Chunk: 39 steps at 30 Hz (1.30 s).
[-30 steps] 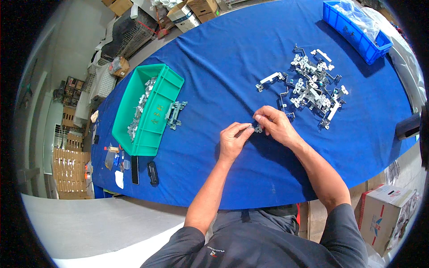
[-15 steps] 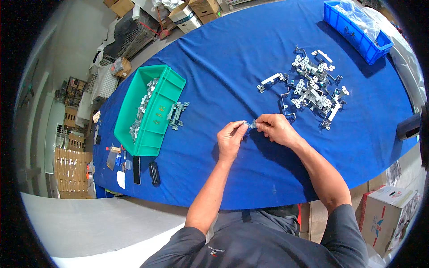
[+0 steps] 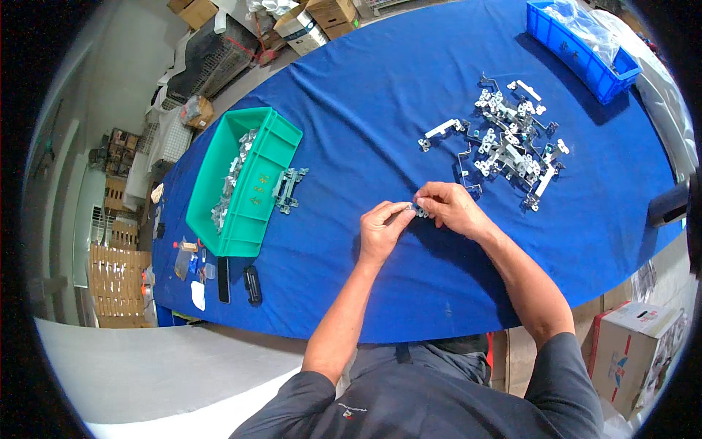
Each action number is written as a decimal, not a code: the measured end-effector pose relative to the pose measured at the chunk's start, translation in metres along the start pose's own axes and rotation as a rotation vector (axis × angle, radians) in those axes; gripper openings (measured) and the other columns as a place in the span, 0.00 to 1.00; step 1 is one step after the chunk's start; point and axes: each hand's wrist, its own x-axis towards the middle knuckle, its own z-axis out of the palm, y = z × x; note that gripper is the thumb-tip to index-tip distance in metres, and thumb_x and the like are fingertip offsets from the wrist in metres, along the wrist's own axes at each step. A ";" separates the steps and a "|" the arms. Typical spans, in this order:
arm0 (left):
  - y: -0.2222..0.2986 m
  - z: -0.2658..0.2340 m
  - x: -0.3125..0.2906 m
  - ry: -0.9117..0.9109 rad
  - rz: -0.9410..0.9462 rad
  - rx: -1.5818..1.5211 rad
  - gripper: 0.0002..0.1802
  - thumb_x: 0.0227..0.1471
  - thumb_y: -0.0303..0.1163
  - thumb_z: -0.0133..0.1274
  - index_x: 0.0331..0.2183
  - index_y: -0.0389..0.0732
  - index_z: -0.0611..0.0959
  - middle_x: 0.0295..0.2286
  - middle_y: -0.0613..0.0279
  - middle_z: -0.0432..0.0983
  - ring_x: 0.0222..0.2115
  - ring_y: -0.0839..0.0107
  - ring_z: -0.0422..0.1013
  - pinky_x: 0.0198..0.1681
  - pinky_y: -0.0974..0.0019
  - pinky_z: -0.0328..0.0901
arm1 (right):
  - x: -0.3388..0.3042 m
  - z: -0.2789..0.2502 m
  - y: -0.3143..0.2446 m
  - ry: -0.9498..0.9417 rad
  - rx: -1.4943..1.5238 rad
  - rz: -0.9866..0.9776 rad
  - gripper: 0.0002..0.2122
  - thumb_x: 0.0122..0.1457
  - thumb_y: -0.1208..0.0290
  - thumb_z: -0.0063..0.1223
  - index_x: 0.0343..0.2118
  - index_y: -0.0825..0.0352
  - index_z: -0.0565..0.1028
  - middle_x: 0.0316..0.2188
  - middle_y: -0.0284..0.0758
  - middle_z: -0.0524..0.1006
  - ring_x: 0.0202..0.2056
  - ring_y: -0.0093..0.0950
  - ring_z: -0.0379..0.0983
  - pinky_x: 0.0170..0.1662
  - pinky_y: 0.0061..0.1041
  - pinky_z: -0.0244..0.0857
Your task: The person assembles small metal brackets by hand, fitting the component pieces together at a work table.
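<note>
Above the middle of the blue cloth, my left hand (image 3: 382, 231) and my right hand (image 3: 449, 209) meet with fingertips pinched on one small metal bracket (image 3: 422, 213). Fingers cover most of it; a pale end with holes shows between them. Beyond my right hand lies a loose pile of metal brackets (image 3: 514, 146), silvery and dark, some with bent rods. To the left a green plastic bin (image 3: 254, 190) stands with many similar metal parts (image 3: 235, 175) inside. Several brackets (image 3: 290, 190) lie lined up against its right side.
At the far right stands a blue crate (image 3: 578, 58) with clear plastic film in it. A black phone (image 3: 224, 279) and a black tool-like object (image 3: 252, 285) lie near the left front edge. A dark cylinder (image 3: 669, 205) juts in at the right; a carton (image 3: 632, 351) stands below.
The bracket has turned between my fingers and now shows its holed end. My left hand has shifted slightly right and my right fingertips sit a little higher. The pile and bins look unchanged.
</note>
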 end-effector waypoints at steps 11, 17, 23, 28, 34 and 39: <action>-0.003 0.001 -0.004 0.213 -0.248 -0.274 0.08 0.52 0.26 0.62 0.36 0.35 0.85 0.26 0.67 0.79 0.21 0.84 0.67 0.22 0.79 0.60 | 0.000 0.001 -0.005 0.040 -0.185 0.031 0.10 0.62 0.71 0.51 0.38 0.71 0.79 0.24 0.36 0.80 0.23 0.23 0.74 0.29 0.26 0.70; -0.005 0.003 -0.003 0.186 -0.218 -0.276 0.08 0.52 0.27 0.62 0.36 0.36 0.85 0.25 0.69 0.78 0.20 0.84 0.66 0.21 0.79 0.59 | -0.001 0.000 -0.005 0.012 -0.227 -0.012 0.10 0.61 0.71 0.52 0.38 0.72 0.79 0.24 0.37 0.80 0.23 0.25 0.75 0.30 0.28 0.71; -0.004 0.002 -0.003 0.169 -0.226 -0.271 0.08 0.53 0.27 0.61 0.36 0.36 0.85 0.24 0.70 0.77 0.19 0.85 0.65 0.21 0.79 0.59 | -0.002 0.001 -0.007 -0.009 -0.198 0.071 0.09 0.63 0.71 0.50 0.38 0.71 0.77 0.25 0.31 0.77 0.23 0.17 0.69 0.22 0.20 0.66; -0.005 0.002 -0.003 0.176 -0.225 -0.270 0.07 0.54 0.27 0.61 0.36 0.36 0.85 0.24 0.70 0.77 0.19 0.86 0.65 0.21 0.79 0.58 | -0.002 0.001 -0.008 -0.007 -0.189 0.090 0.09 0.63 0.71 0.50 0.38 0.71 0.77 0.25 0.31 0.76 0.23 0.17 0.69 0.23 0.20 0.67; -0.003 0.003 -0.003 0.167 -0.233 -0.273 0.08 0.54 0.29 0.61 0.37 0.36 0.85 0.24 0.70 0.77 0.19 0.86 0.65 0.21 0.79 0.58 | -0.002 0.000 -0.008 -0.016 -0.203 0.108 0.08 0.63 0.72 0.51 0.37 0.72 0.77 0.25 0.31 0.76 0.23 0.17 0.70 0.23 0.20 0.67; -0.004 0.000 -0.003 0.138 -0.134 -0.154 0.09 0.53 0.28 0.62 0.37 0.36 0.86 0.25 0.71 0.76 0.20 0.86 0.64 0.21 0.79 0.57 | -0.001 0.003 -0.002 0.022 -0.156 0.029 0.09 0.62 0.71 0.52 0.38 0.72 0.78 0.22 0.34 0.77 0.21 0.20 0.72 0.23 0.24 0.70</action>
